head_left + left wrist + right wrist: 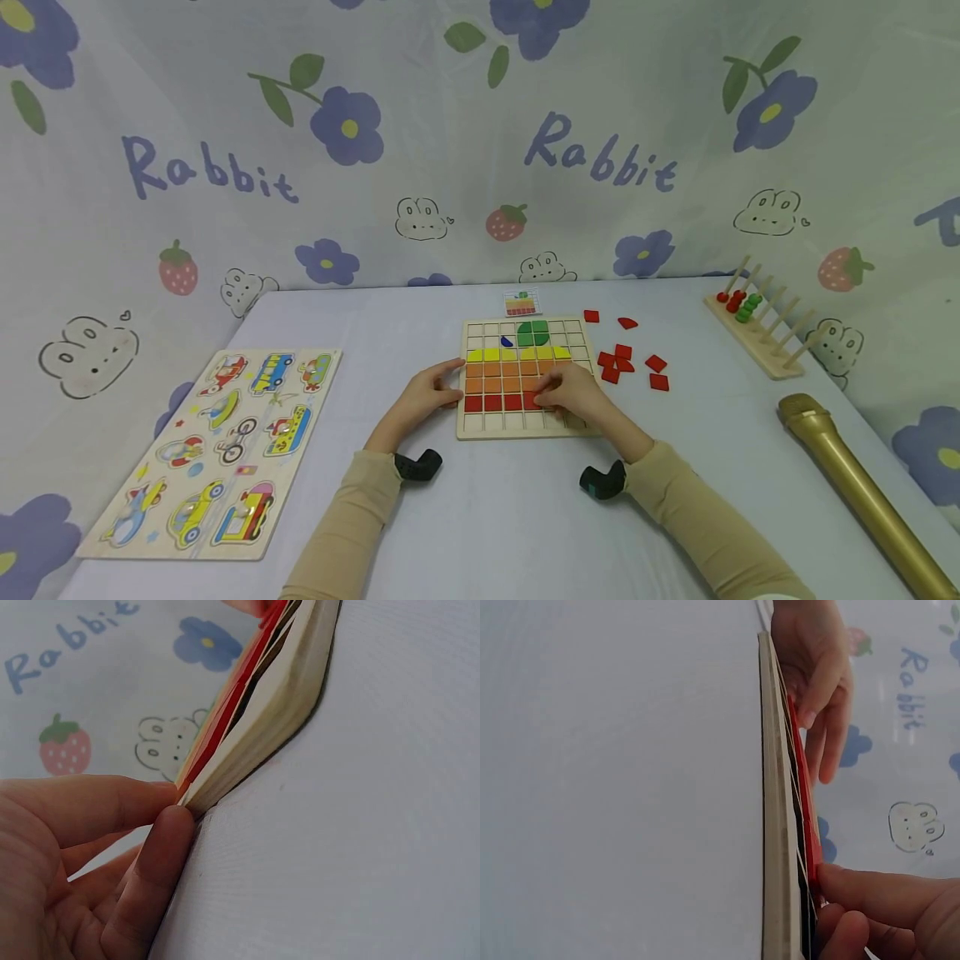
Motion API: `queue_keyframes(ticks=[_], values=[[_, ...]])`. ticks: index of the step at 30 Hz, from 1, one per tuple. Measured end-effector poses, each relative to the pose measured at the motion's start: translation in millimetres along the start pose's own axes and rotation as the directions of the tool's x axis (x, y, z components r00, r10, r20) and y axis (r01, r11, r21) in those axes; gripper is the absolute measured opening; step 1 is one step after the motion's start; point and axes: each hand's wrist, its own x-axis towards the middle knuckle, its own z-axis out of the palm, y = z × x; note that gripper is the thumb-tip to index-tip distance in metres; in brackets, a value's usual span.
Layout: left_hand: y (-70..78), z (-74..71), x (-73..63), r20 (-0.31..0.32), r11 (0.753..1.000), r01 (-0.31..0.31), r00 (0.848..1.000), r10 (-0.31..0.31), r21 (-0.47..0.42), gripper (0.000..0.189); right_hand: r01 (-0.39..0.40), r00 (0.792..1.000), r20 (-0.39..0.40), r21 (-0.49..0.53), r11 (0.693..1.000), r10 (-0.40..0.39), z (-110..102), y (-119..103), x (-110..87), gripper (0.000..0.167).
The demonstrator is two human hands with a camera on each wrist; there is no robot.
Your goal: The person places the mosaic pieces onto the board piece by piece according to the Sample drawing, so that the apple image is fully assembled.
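A wooden grid board (pixel 495 423) lies on the table, with rows of yellow, orange and red tiles plus green pieces and a small blue one. My left hand (pixel 423 400) is at its left edge; thumb and fingertips touch the rim, as the left wrist view shows up close. My right hand (pixel 573 394) is over the board's lower right part. Its thumb and finger pinch a red tile (pixel 529 402) at the right end of the red row; in the right wrist view the fingers (pixel 877 896) partly hide that tile.
Several loose red tiles (pixel 622 352) lie right of the board, and a small pattern card (pixel 522 302) lies behind it. A picture puzzle board (pixel 285 475) is on the left. A bead peg rack (pixel 757 333) and a gold microphone (pixel 855 483) are on the right.
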Motion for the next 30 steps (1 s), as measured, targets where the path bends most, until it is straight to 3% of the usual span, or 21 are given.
queue_keyframes(ticks=[8,16,22,24,30], values=[[-2.5,-0.2,1.3,0.006,1.000,-0.004,1.000,0.005,-0.014,0.059,-0.007,1.000,0.016,0.068,0.998,0.006,-11.5,-0.4,1.1,0.020],[-1.4,-0.5,1.7,0.007,1.000,-0.011,1.000,0.011,-0.010,0.059,-0.027,0.993,-0.109,0.075,0.997,0.035,-70.2,15.0,3.4,0.033],[0.6,-0.6,0.2,0.001,1.000,0.015,1.000,-0.015,0.003,0.058,-0.108,0.954,-0.264,0.142,0.984,0.143,-115.3,40.4,-1.5,0.039],[0.6,-0.5,0.2,0.001,1.000,0.013,1.000,-0.013,0.001,0.059,-0.133,0.942,-0.289,0.149,0.980,0.172,-127.4,47.7,-3.9,0.040],[-0.1,-0.5,0.4,0.011,1.000,0.003,1.000,-0.003,0.014,0.059,-0.172,0.940,-0.277,0.123,0.977,0.201,-147.7,67.6,-10.8,0.049]])
